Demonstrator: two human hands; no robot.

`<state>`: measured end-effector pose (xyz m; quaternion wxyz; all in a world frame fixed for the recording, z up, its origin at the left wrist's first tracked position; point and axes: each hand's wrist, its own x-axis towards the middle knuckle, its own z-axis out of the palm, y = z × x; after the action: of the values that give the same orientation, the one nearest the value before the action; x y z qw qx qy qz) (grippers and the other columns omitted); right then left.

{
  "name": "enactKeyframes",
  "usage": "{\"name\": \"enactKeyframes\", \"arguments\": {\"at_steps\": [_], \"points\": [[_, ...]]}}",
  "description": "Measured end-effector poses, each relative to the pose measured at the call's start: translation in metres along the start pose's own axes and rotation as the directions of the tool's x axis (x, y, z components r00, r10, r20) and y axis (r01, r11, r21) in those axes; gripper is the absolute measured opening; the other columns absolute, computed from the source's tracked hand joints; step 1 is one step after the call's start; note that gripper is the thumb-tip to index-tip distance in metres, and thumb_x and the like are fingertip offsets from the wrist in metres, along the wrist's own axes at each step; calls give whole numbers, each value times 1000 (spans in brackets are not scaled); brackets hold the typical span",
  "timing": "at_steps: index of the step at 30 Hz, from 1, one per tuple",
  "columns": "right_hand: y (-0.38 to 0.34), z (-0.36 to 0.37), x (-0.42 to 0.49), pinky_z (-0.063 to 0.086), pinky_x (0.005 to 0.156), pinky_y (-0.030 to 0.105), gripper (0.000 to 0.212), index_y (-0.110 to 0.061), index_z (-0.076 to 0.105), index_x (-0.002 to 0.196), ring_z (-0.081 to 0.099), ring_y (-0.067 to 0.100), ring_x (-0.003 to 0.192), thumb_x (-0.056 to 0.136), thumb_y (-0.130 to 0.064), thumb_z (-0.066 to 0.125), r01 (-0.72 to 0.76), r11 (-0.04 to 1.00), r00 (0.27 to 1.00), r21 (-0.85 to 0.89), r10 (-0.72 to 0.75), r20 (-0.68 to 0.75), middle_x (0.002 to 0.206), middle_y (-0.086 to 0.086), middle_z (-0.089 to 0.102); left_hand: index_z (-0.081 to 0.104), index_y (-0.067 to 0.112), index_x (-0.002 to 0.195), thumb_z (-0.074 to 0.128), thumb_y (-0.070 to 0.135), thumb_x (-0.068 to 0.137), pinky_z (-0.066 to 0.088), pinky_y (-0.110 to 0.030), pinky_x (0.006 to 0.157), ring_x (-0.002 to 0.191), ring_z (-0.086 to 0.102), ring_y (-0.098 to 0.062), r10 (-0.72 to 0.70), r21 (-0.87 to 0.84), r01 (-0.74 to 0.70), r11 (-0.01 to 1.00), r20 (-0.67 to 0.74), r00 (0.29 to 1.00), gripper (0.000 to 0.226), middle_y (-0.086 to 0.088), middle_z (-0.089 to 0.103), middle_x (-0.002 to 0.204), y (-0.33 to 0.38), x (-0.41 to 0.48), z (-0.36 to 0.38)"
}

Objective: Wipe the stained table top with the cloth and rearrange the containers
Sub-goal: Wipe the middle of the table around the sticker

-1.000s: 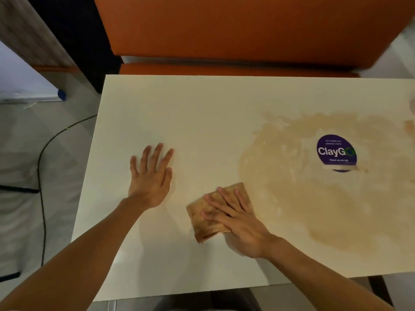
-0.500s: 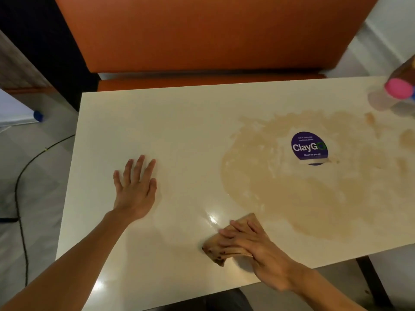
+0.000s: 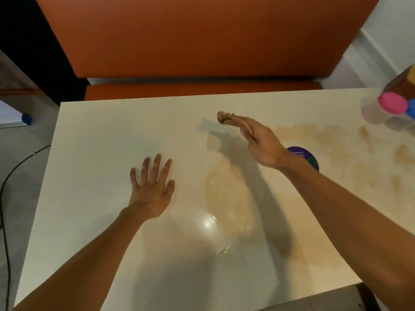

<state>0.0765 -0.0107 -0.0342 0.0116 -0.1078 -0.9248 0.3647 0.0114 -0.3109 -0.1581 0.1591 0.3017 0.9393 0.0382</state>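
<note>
Half a second ago the right hand [image 3: 260,142] pressed the cloth [image 3: 226,118] against the near edge of the table [image 3: 101,135], below the stain; now that hand has swung across to the far side, stretched out with its fingers [image 3: 246,129] flat and together on top of the cloth, and the cloth sits near the far edge, a little left of the table's middle. Only its brown, bunched end shows past the fingertips, so how much of it the hand has hold of cannot be told; the hand lies extended over it rather than curled round it. The left hand [image 3: 152,189] stays where it was, palm down and fingers spread on the bare left part of the table, holding nothing. The tan stain [image 3: 226,194] now shows a wet, shiny patch at its near left rim, and the purple round sticker [image 3: 303,154] is partly covered by the right wrist. At the far right corner stand the containers [image 3: 395,108]: a clear one with a pink lid [image 3: 392,105], a blue lid beside it cut off by the frame edge, and a brown one behind; their contents cannot be made out. The visible strip of cloth runs lengthwise from the fingers toward the far left, in line with the hand.
</note>
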Motion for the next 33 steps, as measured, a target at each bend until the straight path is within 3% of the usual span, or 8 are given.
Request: {"name": "enactKeyframes", "arguments": {"at_steps": [6,7,10,12,17,24,27,33], "points": [[51,15,65,41,104,47,52,-21,39,142,48,34,124,93,-20,57,-210,951,971,-225,230,67,138,8,51,-27,36,146,-25,63,80,-12,-55,115,143,-30,-21,-14,34,15,999,-28,999,71,6,-35,154,0,2,2],[56,26,68,35,108,51,58,-25,32,146,39,39,131,92,-23,55,-231,922,957,-311,273,99,146,8,42,-25,36,147,-26,63,81,-10,-55,115,144,-26,-22,-18,44,19,999,-37,999,72,5,-32,155,1,2,1],[62,64,57,-1,118,56,69,-29,-1,154,-10,40,147,98,-31,39,-273,836,929,-476,357,93,163,2,-11,-18,35,150,-19,61,85,-6,-56,115,147,-19,-23,-30,43,32,999,-55,998,70,4,-24,159,2,2,2],[60,83,45,-12,117,56,72,-29,-8,153,-21,36,145,98,-31,38,-277,817,945,-506,328,13,161,1,-21,-18,36,150,-14,60,87,-6,-56,115,147,-18,-23,-39,41,42,998,-61,997,67,4,-22,159,3,2,4],[37,107,23,-19,115,50,69,-31,-1,154,-23,32,146,96,-29,38,-203,864,972,-461,235,14,162,-4,-16,-13,35,151,-3,57,90,-4,-57,115,148,-14,-25,-49,45,52,998,-75,996,66,2,-16,161,4,2,3],[17,136,-26,-20,115,43,62,-36,14,152,-19,24,148,98,-23,40,-39,907,995,-419,75,71,163,-10,-3,-18,35,150,-17,61,85,-7,-57,115,147,-20,-23,-18,38,21,999,-75,997,70,4,-23,159,0,2,4],[11,144,-48,-22,115,43,64,-36,17,152,-19,23,148,96,-20,43,33,909,991,-415,23,129,163,-11,-3,-19,35,150,-13,61,87,-6,-58,115,147,-19,-24,-9,48,13,999,-76,997,68,3,-24,159,-2,4,7],[5,153,-102,-12,118,46,61,-35,31,148,-10,19,150,93,-14,48,137,937,980,-322,-82,179,161,-11,12,-22,36,148,-11,58,85,-11,-55,114,146,-23,-23,-25,28,26,999,-42,999,68,4,-26,158,-1,3,4]]}}
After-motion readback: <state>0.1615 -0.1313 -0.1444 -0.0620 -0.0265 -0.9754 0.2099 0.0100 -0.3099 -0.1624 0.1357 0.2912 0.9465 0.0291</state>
